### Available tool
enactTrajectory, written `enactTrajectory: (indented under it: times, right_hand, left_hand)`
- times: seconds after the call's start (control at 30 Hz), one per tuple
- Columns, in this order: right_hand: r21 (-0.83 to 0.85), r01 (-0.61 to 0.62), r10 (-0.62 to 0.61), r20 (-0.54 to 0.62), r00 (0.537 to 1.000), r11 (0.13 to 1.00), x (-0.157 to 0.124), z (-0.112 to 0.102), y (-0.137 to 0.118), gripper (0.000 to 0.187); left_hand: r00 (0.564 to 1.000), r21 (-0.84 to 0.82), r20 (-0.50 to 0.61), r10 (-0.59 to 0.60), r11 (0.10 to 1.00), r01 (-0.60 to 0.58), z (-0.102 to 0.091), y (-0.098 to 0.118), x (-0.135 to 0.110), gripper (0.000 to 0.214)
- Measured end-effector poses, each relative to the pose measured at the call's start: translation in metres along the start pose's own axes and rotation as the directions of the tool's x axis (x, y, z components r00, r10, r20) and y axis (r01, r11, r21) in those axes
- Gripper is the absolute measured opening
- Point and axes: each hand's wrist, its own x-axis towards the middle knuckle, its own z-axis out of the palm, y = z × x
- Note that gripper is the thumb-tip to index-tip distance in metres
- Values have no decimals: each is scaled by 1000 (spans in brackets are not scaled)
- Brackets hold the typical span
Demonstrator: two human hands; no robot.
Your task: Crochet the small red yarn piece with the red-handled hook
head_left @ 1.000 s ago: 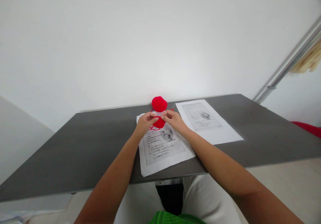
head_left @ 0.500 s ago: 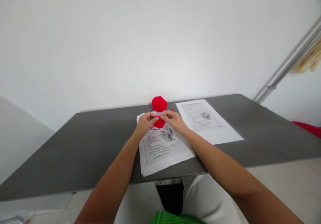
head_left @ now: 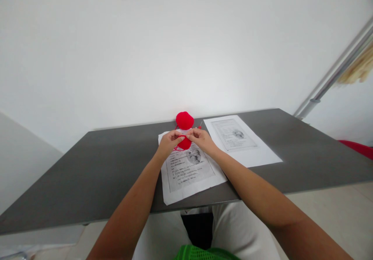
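A small red piece of yarn work point(head_left: 184, 143) is pinched between my two hands above a printed sheet point(head_left: 190, 178). My left hand point(head_left: 169, 142) grips its left edge with thumb and fingers, and loose red strands hang by that thumb. From the right, my right hand point(head_left: 201, 138) pinches the same piece, fingertips close to the left ones. Right behind my hands sits a red ball of yarn point(head_left: 184, 120), with a strand running down its left side. Beside it lies a small red-handled tool point(head_left: 199, 127) with a thin metal tip, partly hidden.
A second printed sheet point(head_left: 241, 143) lies right of my hands on the dark grey table point(head_left: 116, 166). The white wall point(head_left: 186, 58) rises directly behind the table. At the right, a grey metal pole point(head_left: 329, 81) slants down, with a red curved object point(head_left: 355, 148) below it.
Almost nothing differs. Both hands keep their pinch on the red yarn piece, and the view has shifted very slightly.
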Motion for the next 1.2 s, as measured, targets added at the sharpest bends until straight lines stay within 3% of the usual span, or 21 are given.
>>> enactTrajectory:
  times: [0.8,1.2]
  right_hand:
    - [-17,32,-33,-45,998,999,3,-2,0,19]
    - [80,25,-25,-2,1000,996,3,-2,4,18]
  left_hand:
    - [1000,-8,-5,-14,1000,14,-1,-3,0,19]
    - [1000,-6,-20,4,1000,-4,-2,-5,0,18]
